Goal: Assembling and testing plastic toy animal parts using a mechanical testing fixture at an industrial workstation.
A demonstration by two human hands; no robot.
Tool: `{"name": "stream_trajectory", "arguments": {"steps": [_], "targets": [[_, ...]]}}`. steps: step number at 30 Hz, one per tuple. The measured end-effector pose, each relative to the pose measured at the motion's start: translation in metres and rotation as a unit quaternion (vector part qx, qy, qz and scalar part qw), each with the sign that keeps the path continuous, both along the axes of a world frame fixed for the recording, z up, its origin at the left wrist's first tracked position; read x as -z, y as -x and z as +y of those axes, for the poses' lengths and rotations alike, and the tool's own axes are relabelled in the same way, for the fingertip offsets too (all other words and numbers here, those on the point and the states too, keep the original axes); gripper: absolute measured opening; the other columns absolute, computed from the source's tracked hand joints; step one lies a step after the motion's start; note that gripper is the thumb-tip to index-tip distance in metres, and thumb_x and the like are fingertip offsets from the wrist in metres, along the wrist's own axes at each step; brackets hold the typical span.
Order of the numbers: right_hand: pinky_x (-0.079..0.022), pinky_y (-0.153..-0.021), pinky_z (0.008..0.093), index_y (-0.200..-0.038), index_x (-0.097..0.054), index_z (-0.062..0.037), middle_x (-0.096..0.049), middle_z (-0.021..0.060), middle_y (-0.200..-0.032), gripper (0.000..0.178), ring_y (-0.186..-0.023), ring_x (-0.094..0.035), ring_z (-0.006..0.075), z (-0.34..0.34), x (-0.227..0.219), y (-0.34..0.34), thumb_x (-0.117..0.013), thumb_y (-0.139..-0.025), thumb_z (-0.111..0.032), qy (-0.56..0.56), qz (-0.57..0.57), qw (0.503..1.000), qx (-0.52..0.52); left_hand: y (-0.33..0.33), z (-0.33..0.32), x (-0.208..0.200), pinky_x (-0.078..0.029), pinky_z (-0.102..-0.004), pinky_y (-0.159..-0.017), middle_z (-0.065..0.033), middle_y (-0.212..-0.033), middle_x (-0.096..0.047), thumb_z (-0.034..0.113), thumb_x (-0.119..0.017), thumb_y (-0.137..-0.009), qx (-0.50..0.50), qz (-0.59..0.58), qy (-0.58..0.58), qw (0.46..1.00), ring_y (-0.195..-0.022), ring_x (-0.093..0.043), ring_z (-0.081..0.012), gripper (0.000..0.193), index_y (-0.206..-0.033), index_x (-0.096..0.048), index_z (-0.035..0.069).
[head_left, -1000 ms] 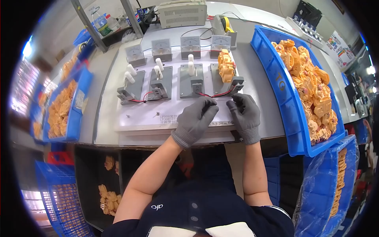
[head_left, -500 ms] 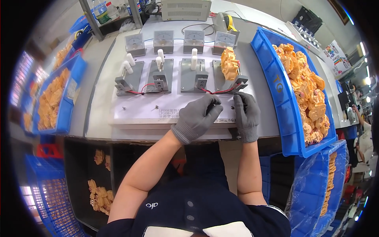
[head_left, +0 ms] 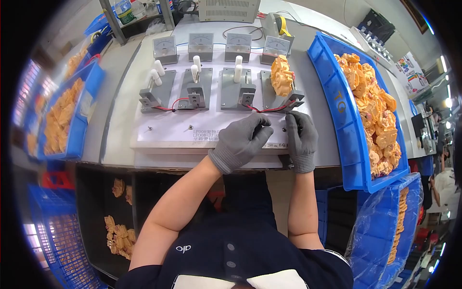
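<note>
My left hand (head_left: pixel 243 139), in a grey knit glove, hovers over the front of the white board (head_left: pixel 163 136), its fingers loosely curled and nothing visible in them. Beside it, my right hand (head_left: pixel 301 139), gloved alike, is at the board's front right. Its fingers are bent together around a small metal stud (head_left: pixel 284 129); whether they grip anything is hidden. Beyond this hand, a yellow-orange plastic part (head_left: pixel 282 77) sits upright on the rightmost grey fixture (head_left: pixel 266 94). Red and black wires (head_left: pixel 269 111) run along the fixtures' front. Bare white pegs (head_left: pixel 238 72) stand on the other fixtures.
Several analog meters (head_left: pixel 201 45) line the board's back. A blue bin (head_left: pixel 347 130) heaped with yellow-orange parts stands at right, another blue bin (head_left: pixel 79 139) at left. Below left is a dark bin (head_left: pixel 101 192) with some parts. A beige instrument box (head_left: pixel 228 10) sits behind.
The view has shifted slightly; both hands hold nearly the same place and pose. A small red bit seen earlier at the mounted part's right edge no longer shows.
</note>
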State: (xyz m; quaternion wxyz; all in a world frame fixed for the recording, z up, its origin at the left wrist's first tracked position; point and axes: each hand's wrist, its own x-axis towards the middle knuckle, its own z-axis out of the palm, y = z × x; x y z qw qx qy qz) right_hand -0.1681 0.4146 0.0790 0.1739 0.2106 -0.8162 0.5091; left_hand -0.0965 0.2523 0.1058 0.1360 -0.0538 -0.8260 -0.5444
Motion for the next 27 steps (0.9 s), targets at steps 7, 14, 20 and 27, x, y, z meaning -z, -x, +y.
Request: {"name": "stream_trajectory", "arguments": {"steps": [7, 14, 20, 27], "targets": [[-0.045, -0.068, 0.0309, -0.078, -0.065, 0.0042, -0.06, 0.014, -0.081, 0.021, -0.077, -0.058, 0.0209, 0.0003, -0.0035, -0.0045, -0.06, -0.084, -0.015, -0.007, -0.012, 1.0, -0.017, 0.0005, 0.0006, 0.0006, -0.044, -0.0326, -0.057, -0.0126, -0.068, -0.059, 0.023, -0.057, -0.085, -0.003, -0.001, 0.01, 1.0, -0.059, -0.057, -0.024, 0.02, -0.092, -0.056, 0.004], [-0.043, -0.063, 0.0293, -0.071, -0.064, 0.0051, -0.058, 0.0129, -0.074, 0.024, -0.069, -0.055, 0.0189, 0.0001, -0.0035, -0.0016, -0.061, -0.083, -0.015, 0.009, -0.037, 0.999, -0.02, 0.0011, 0.0003, 0.0011, -0.044, -0.033, -0.056, -0.0126, -0.068, -0.058, 0.024, -0.058, -0.085, -0.008, 0.003, 0.018, 1.0, -0.059, -0.057, -0.0244, 0.02, -0.091, -0.056, 0.005], [-0.04, -0.059, 0.0274, -0.068, -0.063, 0.0058, -0.057, 0.0112, -0.071, 0.026, -0.065, -0.052, 0.0151, 0.0024, 0.0011, 0.003, -0.06, -0.084, -0.015, 0.019, -0.035, 0.998, -0.038, 0.0002, 0.0003, -0.0007, -0.044, -0.0328, -0.056, -0.0127, -0.068, -0.059, 0.024, -0.057, -0.085, -0.005, 0.004, 0.01, 1.0, -0.059, -0.057, -0.0245, 0.02, -0.091, -0.056, 0.005], [-0.041, -0.061, 0.0276, -0.069, -0.062, 0.006, -0.057, 0.0119, -0.073, 0.024, -0.066, -0.053, 0.0156, 0.0022, -0.0012, 0.0014, -0.062, -0.082, -0.014, 0.003, -0.045, 0.998, -0.046, 0.0012, -0.0008, 0.0003, -0.045, -0.0338, -0.057, -0.0132, -0.069, -0.059, 0.023, -0.057, -0.085, -0.001, 0.007, 0.016, 1.0, -0.061, -0.058, -0.0268, 0.019, -0.091, -0.056, 0.005]]}}
